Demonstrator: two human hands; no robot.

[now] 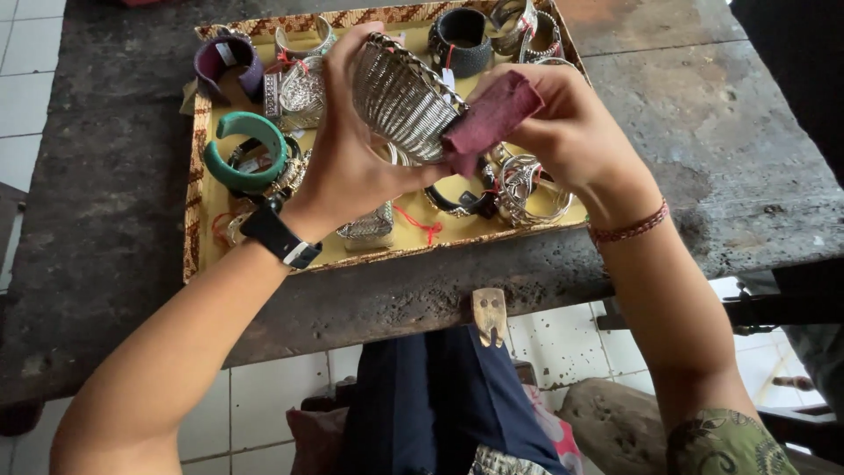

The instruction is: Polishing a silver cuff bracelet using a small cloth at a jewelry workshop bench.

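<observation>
Above one tray point(195, 220), two hands point(352, 167) (one cuff point(400, 97), one cloth point(492, 119)).

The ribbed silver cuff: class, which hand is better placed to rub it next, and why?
Probably the right hand: it pinches the maroon cloth against the ribbed silver cuff. The left hand grips the cuff above the tray, steadying it.

Wide ribbed silver cuff bracelet point(403, 97): held above the tray in the left hand point(347, 149), fingers curled round its rim.
Maroon cloth point(488, 119): pinched in the right hand point(563, 123), pressed against the cuff's side.
Yellow-lined tray point(200, 207) with patterned brown border: on the dark, worn worktop point(105, 176). Contents: teal cuff point(246, 151), purple cuff point(227, 63), dark grey cuff point(461, 40), several silver bangles.
Black wristwatch point(280, 236): left wrist.
Red braided wristband point(629, 227): right wrist.
</observation>
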